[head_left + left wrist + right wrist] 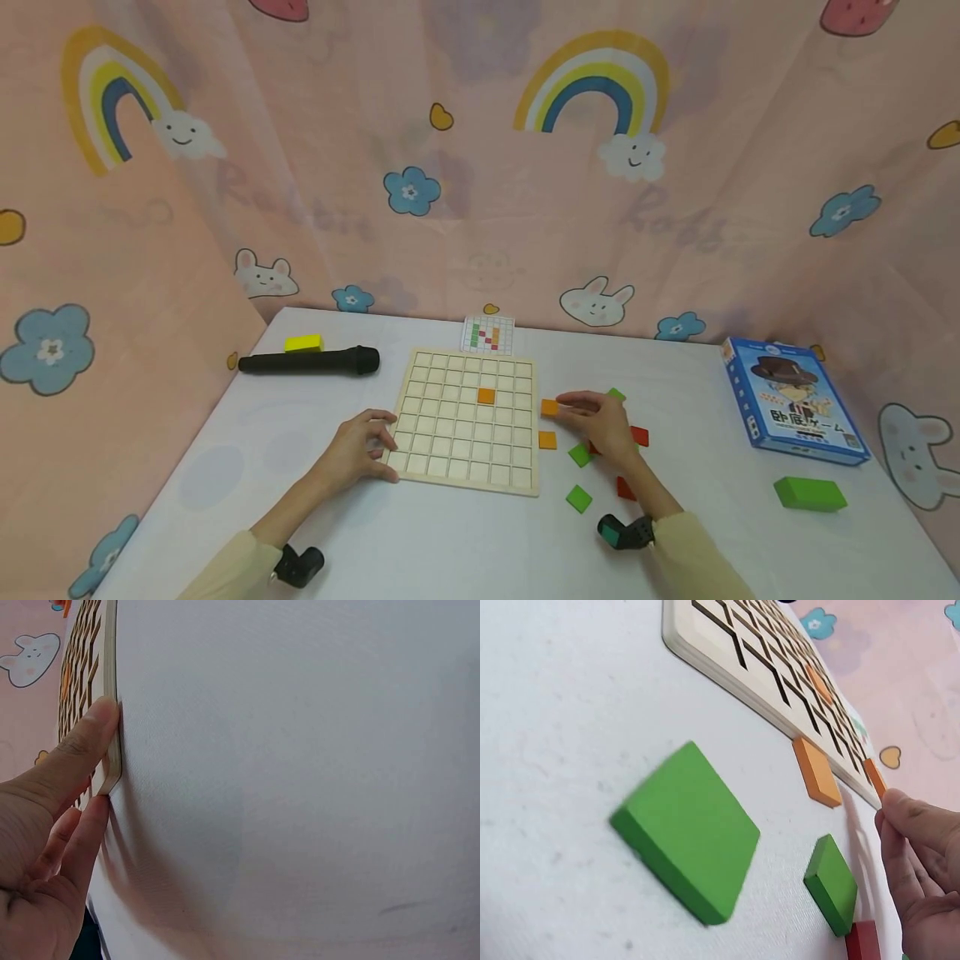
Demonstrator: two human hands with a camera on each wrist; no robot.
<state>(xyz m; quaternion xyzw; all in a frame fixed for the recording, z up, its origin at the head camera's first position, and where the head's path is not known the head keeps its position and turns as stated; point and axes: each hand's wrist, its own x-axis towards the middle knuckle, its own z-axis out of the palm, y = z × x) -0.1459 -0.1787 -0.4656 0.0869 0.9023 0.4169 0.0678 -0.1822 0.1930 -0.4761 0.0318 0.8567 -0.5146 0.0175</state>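
A wooden grid board (467,468) lies on the white table, with one orange tile (486,396) set in a cell. My left hand (360,450) holds the board's near left corner, its thumb at the front edge and its fingers on the left side. Just off the board's right edge, my right hand (600,421) pinches an orange tile (875,778) between thumb and fingertips. Another orange tile (547,440) lies nearer, beside the board. Green tiles (690,832) and red tiles (626,488) lie around and under the right hand, some partly hidden.
Behind the board is a small pattern card (487,335). A black microphone (311,361) and yellow block (303,343) lie at the back left. To the right are a blue game box (798,404) and a green block (810,494).
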